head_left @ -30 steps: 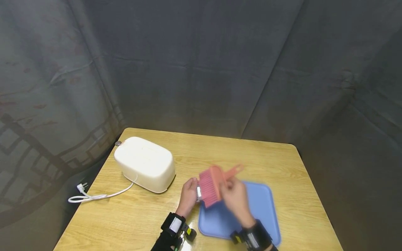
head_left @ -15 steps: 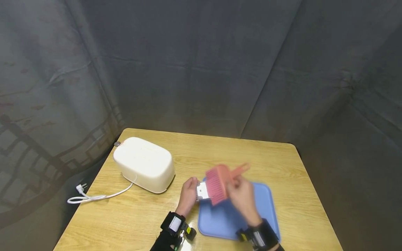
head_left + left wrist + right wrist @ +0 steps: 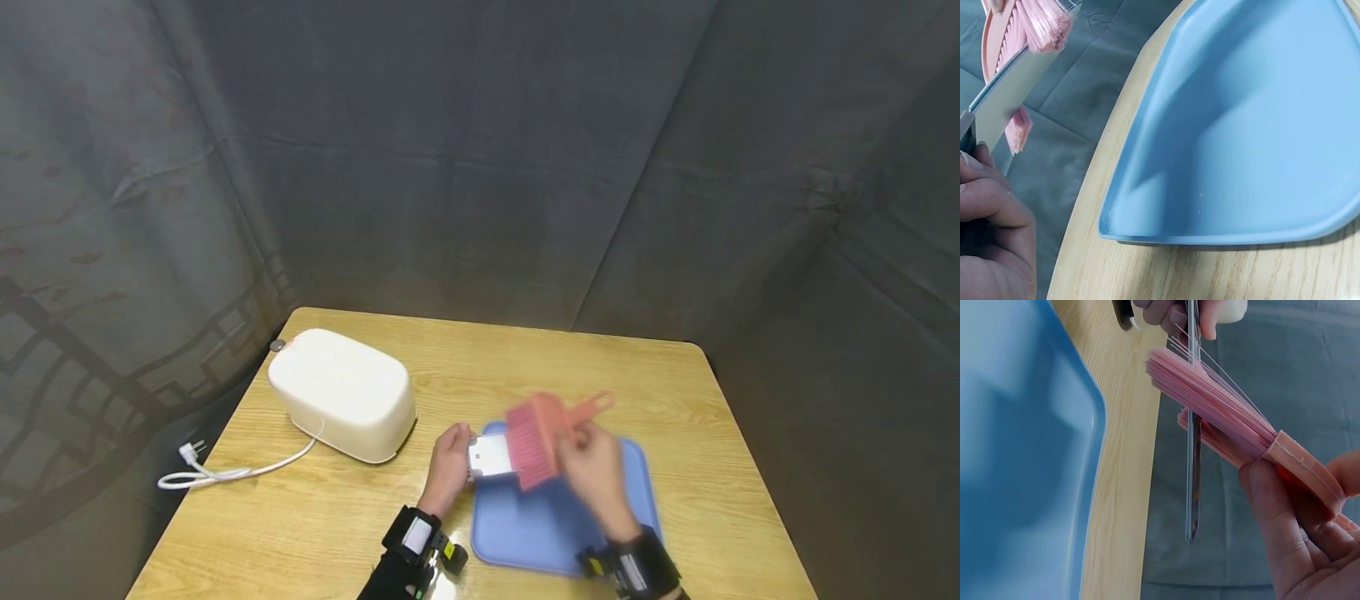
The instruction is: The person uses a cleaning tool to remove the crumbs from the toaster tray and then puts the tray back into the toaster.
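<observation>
My left hand (image 3: 448, 467) grips one end of a thin metal crumb tray (image 3: 489, 457) and holds it over the left side of a blue tray (image 3: 510, 533). In the right hand (image 3: 596, 475) is a pink hand brush (image 3: 551, 425), pinched near the base of its bristles. Seen edge-on in the right wrist view, the crumb tray (image 3: 1193, 469) has bristles (image 3: 1210, 394) spread to both sides of it. Fine crumbs (image 3: 1202, 194) lie in the blue tray in the left wrist view.
A white toaster-like appliance (image 3: 341, 387) stands at the table's left. Its white cord (image 3: 240, 472) runs to a plug (image 3: 191, 452) by the left edge. A small dark round object (image 3: 277, 345) sits at the back left edge. Grey curtain surrounds the wooden table (image 3: 735, 500).
My right hand and the brush have moved rightward along the crumb tray, uncovering more of its metal surface. The left hand has stayed nearly in place.
</observation>
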The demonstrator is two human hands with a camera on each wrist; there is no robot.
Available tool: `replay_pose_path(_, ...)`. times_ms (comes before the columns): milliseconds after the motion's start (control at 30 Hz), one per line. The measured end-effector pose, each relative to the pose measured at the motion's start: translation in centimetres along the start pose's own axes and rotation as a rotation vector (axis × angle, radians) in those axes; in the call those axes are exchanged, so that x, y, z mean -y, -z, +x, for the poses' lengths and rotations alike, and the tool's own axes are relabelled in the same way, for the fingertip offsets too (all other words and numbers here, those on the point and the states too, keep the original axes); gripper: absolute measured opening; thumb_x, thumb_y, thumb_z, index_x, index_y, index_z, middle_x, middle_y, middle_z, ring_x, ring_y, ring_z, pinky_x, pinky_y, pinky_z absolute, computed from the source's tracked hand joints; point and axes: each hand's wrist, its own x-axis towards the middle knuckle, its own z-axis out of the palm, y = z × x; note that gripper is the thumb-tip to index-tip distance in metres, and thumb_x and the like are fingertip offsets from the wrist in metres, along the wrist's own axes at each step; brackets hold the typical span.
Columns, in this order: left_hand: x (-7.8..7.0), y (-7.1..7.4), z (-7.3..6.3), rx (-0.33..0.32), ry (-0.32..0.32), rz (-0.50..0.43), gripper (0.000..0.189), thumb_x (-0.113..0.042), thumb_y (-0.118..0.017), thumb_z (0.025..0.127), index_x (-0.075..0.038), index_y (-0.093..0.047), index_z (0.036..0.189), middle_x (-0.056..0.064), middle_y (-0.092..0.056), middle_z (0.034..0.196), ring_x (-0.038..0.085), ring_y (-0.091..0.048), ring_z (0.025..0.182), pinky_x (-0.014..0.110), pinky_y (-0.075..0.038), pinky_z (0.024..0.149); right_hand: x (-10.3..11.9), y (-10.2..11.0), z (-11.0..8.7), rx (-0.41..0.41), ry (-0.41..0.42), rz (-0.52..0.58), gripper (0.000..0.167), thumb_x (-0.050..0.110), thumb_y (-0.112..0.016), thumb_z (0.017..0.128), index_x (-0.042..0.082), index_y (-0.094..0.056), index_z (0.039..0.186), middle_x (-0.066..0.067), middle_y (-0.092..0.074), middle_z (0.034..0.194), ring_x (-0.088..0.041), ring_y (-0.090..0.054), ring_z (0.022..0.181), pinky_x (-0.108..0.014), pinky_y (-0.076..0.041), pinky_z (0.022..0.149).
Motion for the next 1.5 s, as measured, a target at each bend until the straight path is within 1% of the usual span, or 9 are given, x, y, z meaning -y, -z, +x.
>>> replay_pose_path(200,0.1,0.0,0.0,0.003,-0.008,0.004,0.041,-0.026,-0.040,0.113,0.005,-0.062,0.096,0.001,-0.053,0.078,0.013,-0.052,0.071,0.025,-0.042,0.065,-0.5,0.4,0.1,-0.020,-0.017,-0.015,0.014,0.002,-0.069,0.093,-0.004,-0.072,0.105,-0.017,-0.074,0.079,-0.011,-0.061,0.054,-0.027,-0.051,0.048)
replay_pose_path(433,0.3,0.1,0.2,0.019,0.000,0.010,0.041,-0.025,-0.039,0.113,0.004,-0.060,0.094,0.001,-0.051,0.076,0.012,-0.051,0.069,0.024,-0.042,0.063,-0.9,1.2,0.1,-0.018,-0.031,-0.012,0.020,0.001,-0.068,0.093,-0.007,-0.070,0.110,-0.022,-0.075,0.088,-0.011,-0.063,0.059,-0.027,-0.052,0.050)
replay_pose_path(633,0.4,0.1,0.3,0.025,-0.011,0.010,0.041,-0.024,-0.039,0.113,0.006,-0.059,0.094,0.000,-0.050,0.075,0.011,-0.051,0.069,0.023,-0.042,0.064,-1.3,1.7,0.2,-0.029,-0.059,-0.014,0.021,0.002,-0.067,0.094,-0.007,-0.070,0.112,-0.023,-0.075,0.088,-0.010,-0.062,0.058,-0.027,-0.052,0.050)
replay_pose_path(767,0.6,0.1,0.3,0.023,-0.005,0.007,0.041,-0.025,-0.039,0.113,0.006,-0.059,0.094,0.000,-0.051,0.075,0.010,-0.052,0.067,0.023,-0.042,0.063,-1.7,2.0,0.2,-0.027,-0.070,-0.012,0.022,0.002,-0.067,0.094,-0.009,-0.069,0.113,-0.025,-0.075,0.090,-0.011,-0.063,0.059,-0.027,-0.052,0.050)
replay_pose_path(900,0.6,0.2,0.3,0.019,0.000,0.014,0.041,-0.025,-0.039,0.113,0.006,-0.060,0.096,0.001,-0.053,0.076,0.010,-0.052,0.067,0.023,-0.043,0.062,-2.1,2.2,0.3,-0.041,-0.077,-0.034,0.021,0.002,-0.067,0.093,-0.008,-0.069,0.112,-0.025,-0.075,0.091,-0.011,-0.063,0.059,-0.027,-0.052,0.051)
replay_pose_path(1167,0.6,0.3,0.3,0.017,-0.005,0.024,0.043,-0.024,-0.039,0.113,0.009,-0.060,0.097,0.002,-0.053,0.077,0.011,-0.052,0.069,0.024,-0.043,0.064,-2.6,2.6,0.4,-0.079,-0.037,-0.055,0.019,0.000,-0.068,0.091,-0.010,-0.070,0.107,-0.025,-0.074,0.086,-0.010,-0.060,0.055,-0.027,-0.050,0.048)
replay_pose_path(1300,0.8,0.4,0.4,0.017,-0.012,0.037,0.042,-0.024,-0.039,0.113,0.008,-0.060,0.095,0.001,-0.053,0.077,0.011,-0.053,0.070,0.025,-0.043,0.064,-2.9,2.9,0.5,-0.095,-0.054,-0.062,0.016,0.001,-0.068,0.091,-0.008,-0.071,0.104,-0.024,-0.075,0.086,-0.009,-0.060,0.056,-0.027,-0.050,0.049)
replay_pose_path(1500,0.9,0.4,0.6,0.011,0.004,0.039,0.040,-0.022,-0.038,0.113,0.005,-0.060,0.093,0.001,-0.053,0.077,0.013,-0.053,0.072,0.025,-0.044,0.067,-3.1,3.4,0.6,-0.108,-0.063,-0.074,0.014,0.002,-0.068,0.092,-0.008,-0.070,0.101,-0.025,-0.075,0.087,-0.008,-0.059,0.056,-0.026,-0.050,0.050)
